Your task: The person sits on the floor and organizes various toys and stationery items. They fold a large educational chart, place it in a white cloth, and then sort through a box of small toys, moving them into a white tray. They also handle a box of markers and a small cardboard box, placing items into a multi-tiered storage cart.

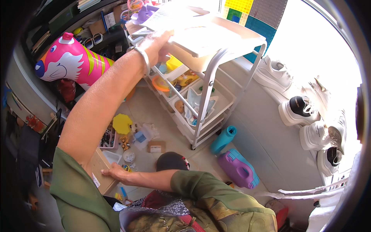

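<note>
Up at a white rolling cart point(206, 87), my left hand point(156, 47) grips the near edge of the top tray point(185, 47). Its thumb lies over the rim and its fingers curl below; strong glare washes out part of the tray. Papers or a flat board point(162, 20) lie on top, beside that hand. Lower left, my right hand point(117, 173) holds the edge of a brown cardboard box point(105, 177), partly hidden behind my left arm. Below the top tray, the cart's open drawers hold toys, among them a pale blue star-shaped dish point(197, 101).
A pink inflatable tiger point(69, 58) stands at left. On the floor are a small cardboard box point(156, 146), a yellow scalloped piece point(122, 123), a teal bottle point(223, 139) and a purple-and-teal case point(237, 168). Several white shoes point(298, 110) line the ledge at right.
</note>
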The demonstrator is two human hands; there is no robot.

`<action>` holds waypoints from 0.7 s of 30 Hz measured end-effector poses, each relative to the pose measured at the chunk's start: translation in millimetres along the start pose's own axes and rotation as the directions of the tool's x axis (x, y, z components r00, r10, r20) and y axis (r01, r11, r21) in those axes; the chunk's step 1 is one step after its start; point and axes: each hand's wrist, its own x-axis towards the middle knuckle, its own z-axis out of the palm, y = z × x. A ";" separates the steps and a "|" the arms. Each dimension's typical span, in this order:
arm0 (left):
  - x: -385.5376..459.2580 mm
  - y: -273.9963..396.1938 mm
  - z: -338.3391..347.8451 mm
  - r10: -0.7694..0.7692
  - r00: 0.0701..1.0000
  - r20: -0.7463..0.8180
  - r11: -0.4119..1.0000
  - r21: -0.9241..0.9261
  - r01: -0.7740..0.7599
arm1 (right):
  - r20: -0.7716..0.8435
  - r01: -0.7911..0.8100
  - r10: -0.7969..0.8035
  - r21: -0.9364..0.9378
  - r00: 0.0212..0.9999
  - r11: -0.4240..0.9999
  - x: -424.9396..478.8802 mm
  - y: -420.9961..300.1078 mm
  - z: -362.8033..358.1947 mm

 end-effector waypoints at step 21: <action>12.8 11.8 15.9 0.028 0.999 -0.015 0.992 -0.122 -0.029 | -0.023 0.000 0.002 0.075 1.000 0.997 1.3 -4.3 -3.6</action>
